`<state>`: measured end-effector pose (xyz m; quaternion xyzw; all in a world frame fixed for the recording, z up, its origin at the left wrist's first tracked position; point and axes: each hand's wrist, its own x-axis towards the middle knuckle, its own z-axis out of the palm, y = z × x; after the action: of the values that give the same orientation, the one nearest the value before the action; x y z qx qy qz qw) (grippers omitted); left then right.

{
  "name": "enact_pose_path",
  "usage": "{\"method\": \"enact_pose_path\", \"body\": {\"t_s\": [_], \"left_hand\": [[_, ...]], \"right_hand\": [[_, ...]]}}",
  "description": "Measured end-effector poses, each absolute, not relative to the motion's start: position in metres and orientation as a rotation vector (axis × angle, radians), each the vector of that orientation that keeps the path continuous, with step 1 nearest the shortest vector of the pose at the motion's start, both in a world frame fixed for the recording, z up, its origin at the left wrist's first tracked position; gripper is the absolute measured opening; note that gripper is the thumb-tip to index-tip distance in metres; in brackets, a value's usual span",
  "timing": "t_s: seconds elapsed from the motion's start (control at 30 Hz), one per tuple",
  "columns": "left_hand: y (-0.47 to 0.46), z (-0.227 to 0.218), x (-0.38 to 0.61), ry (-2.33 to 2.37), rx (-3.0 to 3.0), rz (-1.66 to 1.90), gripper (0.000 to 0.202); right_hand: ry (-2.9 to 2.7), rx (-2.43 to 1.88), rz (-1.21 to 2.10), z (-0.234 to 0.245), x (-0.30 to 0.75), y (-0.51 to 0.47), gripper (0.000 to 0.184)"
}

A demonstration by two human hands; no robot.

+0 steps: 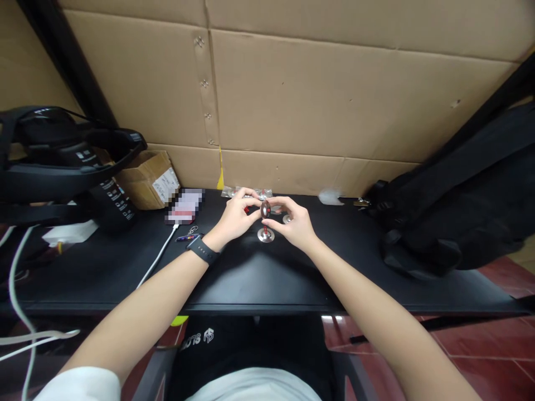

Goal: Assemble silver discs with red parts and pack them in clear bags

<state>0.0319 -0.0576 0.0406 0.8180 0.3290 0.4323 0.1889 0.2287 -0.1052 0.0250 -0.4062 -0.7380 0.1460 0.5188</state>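
A small round shiny metal piece (266, 209) is pinched between my two hands above the black tabletop. My left hand (241, 214), with a dark watch on its wrist, grips its left side. From the right, my right hand (296, 221) holds the same piece between thumb and fingers. Just below is a silver round metal base (266, 236), with a short red part rising from it; whether that joins the held piece I cannot tell. Partly hidden behind my right fingers lies another silver round piece (286, 219). Something red shows behind my left fingertips.
Clear plastic bags (234, 192) lie behind my hands. To the left are a phone (186, 206) on a white cable, a keyring (188, 236), a cardboard box (146, 178) and a black headset (62, 172). A black bag (463, 200) stands right. Cardboard (313, 100) walls the back.
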Motion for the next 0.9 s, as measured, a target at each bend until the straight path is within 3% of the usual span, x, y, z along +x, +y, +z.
{"method": "enact_pose_path", "body": {"t_s": [0.13,0.2,0.4,0.57,0.73,0.9], "left_hand": [[-0.064,0.042,0.035,1.110,2.383,1.252,0.010],[-0.067,0.042,0.036,1.197,2.421,1.259,0.009],[-0.070,0.042,0.038,1.125,2.522,1.235,0.008],[-0.069,0.045,0.036,1.048,2.392,1.373,0.027],[-0.068,0.039,0.032,1.024,2.641,0.993,0.022],[-0.063,0.029,0.034,1.010,2.728,0.931,0.019]], "right_hand": [[-1.771,-1.104,0.444,0.025,0.231,-0.104,0.032],[-1.810,-1.113,0.466,0.025,0.233,-0.101,0.035],[-1.896,-0.977,0.344,0.021,0.236,-0.095,0.017],[-1.960,-1.024,0.206,0.020,0.238,-0.093,0.011],[-1.966,-1.075,0.174,0.020,0.243,-0.092,0.007],[-1.934,-1.073,0.299,0.019,0.240,-0.092,0.010]]}}
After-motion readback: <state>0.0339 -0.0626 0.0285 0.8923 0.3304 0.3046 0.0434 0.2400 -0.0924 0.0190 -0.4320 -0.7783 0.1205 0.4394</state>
